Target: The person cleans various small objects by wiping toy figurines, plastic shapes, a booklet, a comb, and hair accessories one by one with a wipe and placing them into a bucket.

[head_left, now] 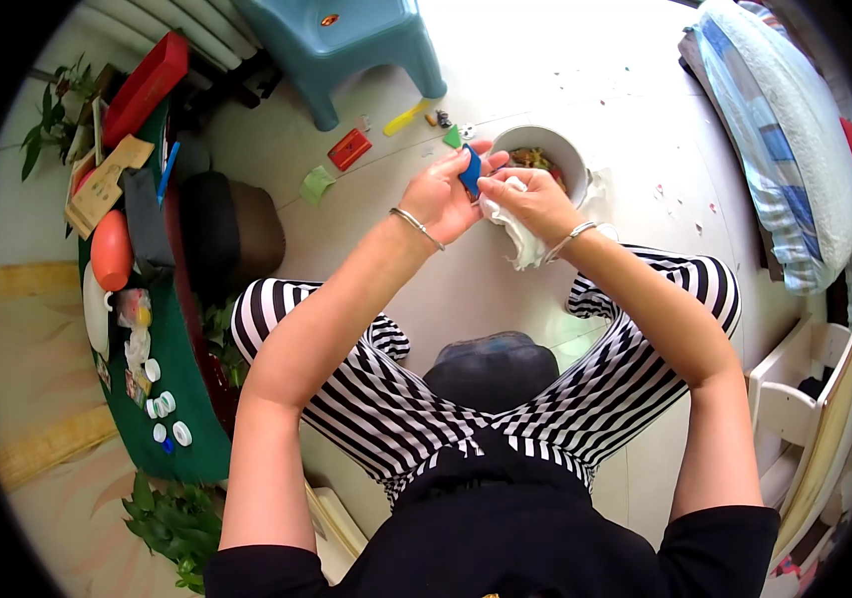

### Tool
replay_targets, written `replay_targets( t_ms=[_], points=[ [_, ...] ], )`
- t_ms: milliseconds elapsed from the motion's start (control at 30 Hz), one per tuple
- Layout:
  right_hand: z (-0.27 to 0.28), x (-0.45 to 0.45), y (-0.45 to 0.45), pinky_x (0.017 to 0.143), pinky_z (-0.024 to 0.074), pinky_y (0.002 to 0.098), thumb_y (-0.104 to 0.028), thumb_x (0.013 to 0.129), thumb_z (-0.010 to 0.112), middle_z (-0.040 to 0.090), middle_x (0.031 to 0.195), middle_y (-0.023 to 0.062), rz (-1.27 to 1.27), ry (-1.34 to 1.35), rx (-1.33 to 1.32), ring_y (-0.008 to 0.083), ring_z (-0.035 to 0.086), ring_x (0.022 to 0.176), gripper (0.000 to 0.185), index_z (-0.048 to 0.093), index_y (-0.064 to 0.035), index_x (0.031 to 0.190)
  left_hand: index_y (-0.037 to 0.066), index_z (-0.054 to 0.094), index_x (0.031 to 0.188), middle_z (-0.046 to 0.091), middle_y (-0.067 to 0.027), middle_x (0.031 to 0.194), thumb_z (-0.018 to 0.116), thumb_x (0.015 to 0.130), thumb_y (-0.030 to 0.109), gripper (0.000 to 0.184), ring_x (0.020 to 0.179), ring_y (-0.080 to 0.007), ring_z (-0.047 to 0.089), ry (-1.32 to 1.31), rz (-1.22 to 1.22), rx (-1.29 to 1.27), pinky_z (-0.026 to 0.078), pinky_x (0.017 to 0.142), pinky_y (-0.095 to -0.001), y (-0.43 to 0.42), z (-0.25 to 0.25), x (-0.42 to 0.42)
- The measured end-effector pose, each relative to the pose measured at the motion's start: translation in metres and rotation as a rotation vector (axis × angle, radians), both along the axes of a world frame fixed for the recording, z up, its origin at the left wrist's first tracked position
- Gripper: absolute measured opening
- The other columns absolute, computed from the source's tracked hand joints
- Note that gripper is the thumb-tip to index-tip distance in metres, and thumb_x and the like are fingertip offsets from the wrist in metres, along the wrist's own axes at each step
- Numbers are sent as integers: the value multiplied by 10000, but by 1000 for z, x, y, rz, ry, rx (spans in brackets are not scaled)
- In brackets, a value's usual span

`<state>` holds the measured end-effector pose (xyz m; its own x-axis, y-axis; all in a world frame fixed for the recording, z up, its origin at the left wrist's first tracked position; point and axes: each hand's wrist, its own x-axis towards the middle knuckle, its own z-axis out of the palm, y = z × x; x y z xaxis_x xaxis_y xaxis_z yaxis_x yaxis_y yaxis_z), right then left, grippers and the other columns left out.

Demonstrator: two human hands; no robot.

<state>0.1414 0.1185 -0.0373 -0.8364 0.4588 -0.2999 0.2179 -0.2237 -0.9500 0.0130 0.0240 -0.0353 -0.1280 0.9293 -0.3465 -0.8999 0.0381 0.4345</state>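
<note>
A small flat blue piece (471, 171) is held in my left hand (441, 194), between its thumb and fingers. My right hand (535, 204) is closed on a crumpled white tissue (518, 237), which hangs below its fingers. The fingertips of my right hand are close to the blue piece; whether they touch it I cannot tell. Just behind my right hand stands a round light bin (570, 154) with scraps in it. A green piece (453, 137) lies on the floor beyond my left hand.
On the floor lie a red box (349, 149), a green packet (316, 185) and a yellow tool (406, 118). A blue stool (346, 45) stands beyond them. The green table (186, 399) is at the left, a bed (795, 149) at the right.
</note>
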Motion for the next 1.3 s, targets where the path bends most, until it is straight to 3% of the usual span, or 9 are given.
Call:
replay_targets(
  t_ms=[233,300,467,567,867,1067,1200,1267,1300],
  points=[
    [-26,31,13,516,413,219,-174,813,645,585,707,13,-231,-9,-267,73,527,598,140,613,-42,777,21,431,1170,537,-120,1120,416,923,147,278,1032,-224,524,114,-125,-84,413,921,-390,25,-35,33],
    [-28,37,23,521,426,225,-172,815,642,590,711,19,-275,-42,-247,80,535,602,138,612,-42,780,7,477,1063,551,-114,1068,457,894,98,193,989,-217,541,110,-160,-94,422,912,-383,35,-47,39],
    [-36,47,42,503,447,240,-226,835,629,592,703,34,-398,-115,-383,103,550,584,206,592,-34,768,4,500,1024,575,-113,1019,461,879,74,165,937,-212,565,72,-181,-123,447,872,-361,57,-61,55],
    [-50,46,37,479,425,244,-254,845,617,589,692,34,-399,-68,-384,101,533,560,229,584,-40,771,3,543,1003,604,-89,943,464,870,81,174,871,-187,588,141,-201,-182,475,810,-336,63,-75,58],
    [-61,9,28,467,417,218,-280,858,599,580,680,15,-272,-83,-358,82,524,552,238,575,-65,759,11,519,1049,585,-99,988,442,880,77,197,896,-196,573,134,-88,-238,449,860,-343,43,-79,30],
    [-96,-79,22,495,463,299,-201,804,640,608,756,89,-333,-170,-338,168,588,610,254,569,30,885,9,529,1040,605,-85,900,469,850,28,199,767,-190,594,230,8,-326,498,718,-320,33,-107,-36],
    [-142,-134,19,482,458,276,-141,810,600,606,723,65,-391,-195,-367,156,583,578,124,586,-21,837,2,545,1045,612,-75,842,490,832,-9,220,665,-136,589,310,93,-473,501,591,-270,34,-137,-84],
    [-166,-152,18,515,482,310,-129,803,604,612,776,113,-394,-209,-385,189,597,621,204,566,24,932,25,585,949,587,-31,697,485,820,-12,167,534,-113,546,287,179,-556,427,472,-215,38,-167,-102],
    [-180,-162,18,520,483,307,-119,806,597,614,775,116,-413,-196,-410,187,598,626,183,576,27,914,24,583,1004,622,-48,805,494,807,-19,220,613,-110,576,325,169,-607,446,508,-213,40,-178,-109]
  ],
)
